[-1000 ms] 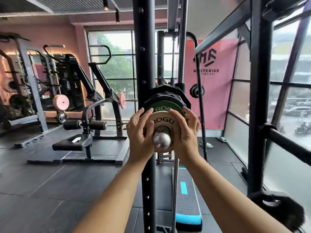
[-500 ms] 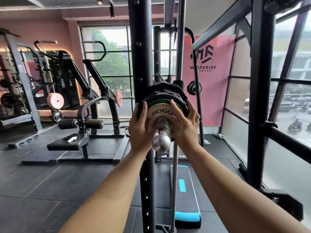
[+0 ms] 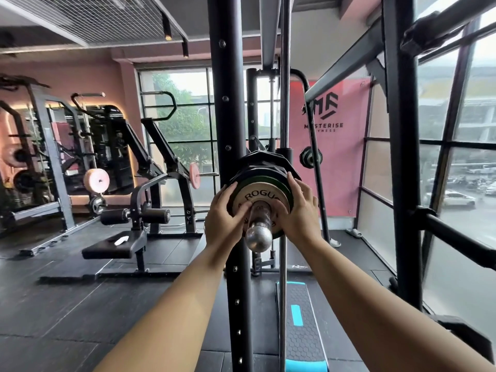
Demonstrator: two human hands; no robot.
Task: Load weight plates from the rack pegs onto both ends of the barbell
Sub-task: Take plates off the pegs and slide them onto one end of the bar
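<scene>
The plate (image 3: 261, 196) was gripped by its rim between the left hand (image 3: 222, 210) and right hand (image 3: 300, 210), threaded on the sleeve (image 3: 259, 232), which was pointed toward the person.

Both my bare arms stretch forward and converge, elbows nearly straight. My left hand (image 3: 222, 214) and right hand (image 3: 298, 210) face each other, fingers (image 3: 228, 191) curled over the rim of the plate (image 3: 261, 196), thumbs pressed on its face
</scene>
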